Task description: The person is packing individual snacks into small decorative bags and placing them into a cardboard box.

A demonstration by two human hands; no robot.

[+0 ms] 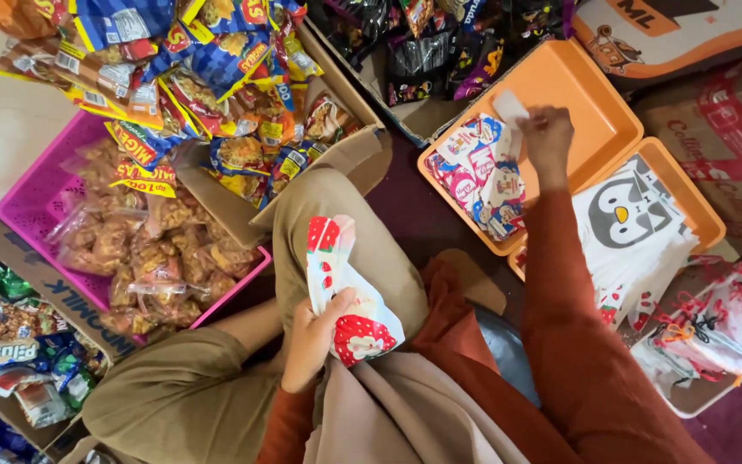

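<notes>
- Left hand grips a strawberry-print bag over the knee.
- Right hand pinches a small packet above the orange tray.
- Loosely pinched, the packet could slip.

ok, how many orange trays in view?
2. One orange tray sits under the right hand, holding small packets. The second tray is beside it, holding penguin-print bags. The left hand holds a strawberry-print bag. More may be hidden.
</notes>
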